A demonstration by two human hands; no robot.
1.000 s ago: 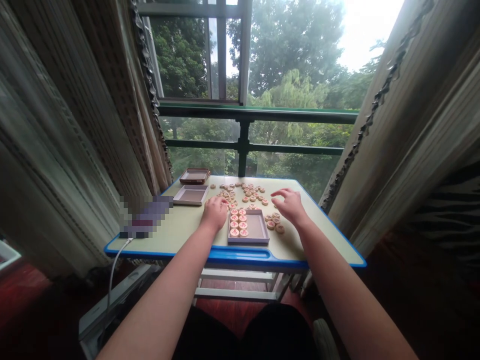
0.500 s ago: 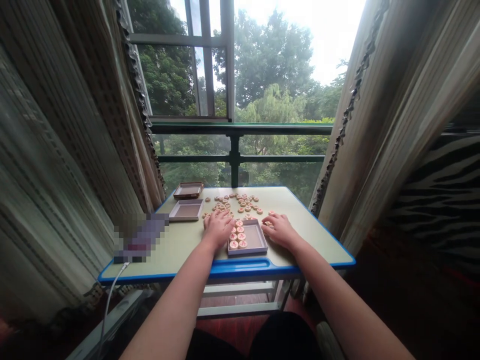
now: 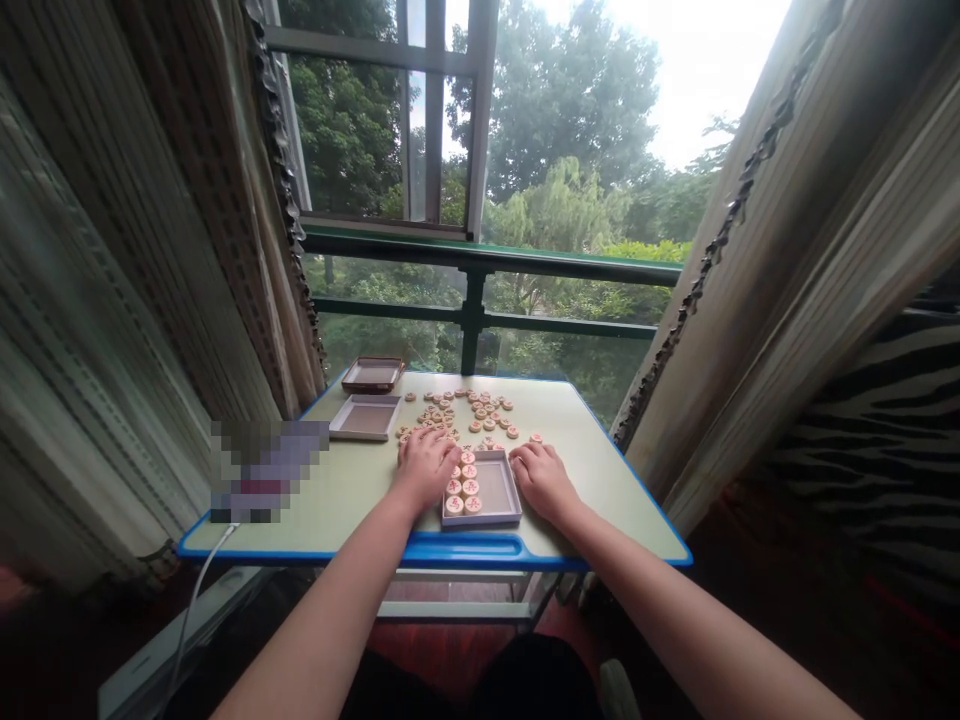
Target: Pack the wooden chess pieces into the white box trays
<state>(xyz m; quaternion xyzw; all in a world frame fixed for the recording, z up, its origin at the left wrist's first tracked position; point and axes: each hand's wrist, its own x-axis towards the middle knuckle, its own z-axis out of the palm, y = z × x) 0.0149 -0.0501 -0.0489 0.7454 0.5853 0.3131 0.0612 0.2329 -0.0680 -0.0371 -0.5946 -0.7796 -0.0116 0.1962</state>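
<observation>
Head cam: L hand [image 3: 427,468] over tray's [image 3: 496,487] far-left corner, R hand [image 3: 544,482] by its right wall; fingers loosely curled, can't tell if either's pinching anything. Tray's at table's [image 3: 611,515] near side, w/ red-marked xiangqi pcs [image 3: 471,488] along its left; loose pcs [image 3: 489,425] scattered beyond.

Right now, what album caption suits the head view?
Left hand and right hand flank a tray holding red-marked discs.
</observation>
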